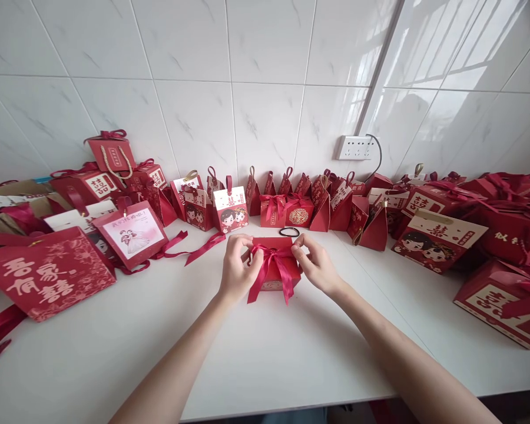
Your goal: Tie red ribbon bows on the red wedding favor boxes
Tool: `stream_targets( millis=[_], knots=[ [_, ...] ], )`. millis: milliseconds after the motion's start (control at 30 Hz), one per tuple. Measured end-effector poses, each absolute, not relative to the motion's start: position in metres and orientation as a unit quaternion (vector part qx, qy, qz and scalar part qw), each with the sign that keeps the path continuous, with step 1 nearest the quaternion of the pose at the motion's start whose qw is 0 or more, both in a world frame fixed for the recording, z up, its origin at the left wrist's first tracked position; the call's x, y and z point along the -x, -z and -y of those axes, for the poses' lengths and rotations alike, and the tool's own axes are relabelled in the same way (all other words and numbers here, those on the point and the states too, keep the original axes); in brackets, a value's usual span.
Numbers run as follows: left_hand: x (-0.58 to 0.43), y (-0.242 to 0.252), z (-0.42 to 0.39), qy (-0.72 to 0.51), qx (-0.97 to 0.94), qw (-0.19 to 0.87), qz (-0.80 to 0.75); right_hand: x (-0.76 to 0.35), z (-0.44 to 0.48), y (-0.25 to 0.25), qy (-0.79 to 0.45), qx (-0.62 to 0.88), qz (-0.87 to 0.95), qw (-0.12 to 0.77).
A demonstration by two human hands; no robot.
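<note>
A small red gift box (pixel 270 286) sits on the white table in front of me, with a printed pattern partly showing on its near side. A crimson ribbon bow (pixel 271 253) is tied across its top, and two tails hang down over the front. At the left loop, my left hand (pixel 239 268) is closed with thumb and fingers on the ribbon. My right hand (pixel 315 265) pinches at the bow's right end, by the box's upper edge. The fingers partly cover both loops. Just behind the box lies a black ring-shaped band (pixel 289 232).
Small red favour boxes (pixel 287 211) stand in a row along the tiled wall. More boxes crowd the right side (pixel 441 238). At left are a large red box (pixel 48 271), a pink-fronted box (pixel 132 232) and loose ribbon (pixel 205 248). A power strip (pixel 355 148) is on the wall.
</note>
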State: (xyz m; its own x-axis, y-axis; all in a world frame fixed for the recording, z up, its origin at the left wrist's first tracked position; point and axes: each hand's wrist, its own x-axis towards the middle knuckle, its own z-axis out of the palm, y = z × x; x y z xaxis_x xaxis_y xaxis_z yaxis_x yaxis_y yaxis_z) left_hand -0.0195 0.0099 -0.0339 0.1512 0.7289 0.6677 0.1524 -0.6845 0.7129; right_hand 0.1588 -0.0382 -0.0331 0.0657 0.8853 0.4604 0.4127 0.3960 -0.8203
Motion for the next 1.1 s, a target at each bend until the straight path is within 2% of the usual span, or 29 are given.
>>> stream_targets(
  millis=[100,700,1100],
  knots=[
    [0.019,0.032,-0.010,-0.568,-0.708,0.274,-0.318,-0.159,0.038,0.032,-0.231,0.502,0.647,0.526],
    [0.016,0.037,-0.010,-0.585,-0.679,0.247,-0.369,-0.153,0.038,0.028,-0.285,0.514,0.607,0.535],
    [0.015,0.039,-0.010,-0.586,-0.699,0.218,-0.348,-0.157,0.029,0.037,-0.467,0.433,0.488,0.597]
  ],
)
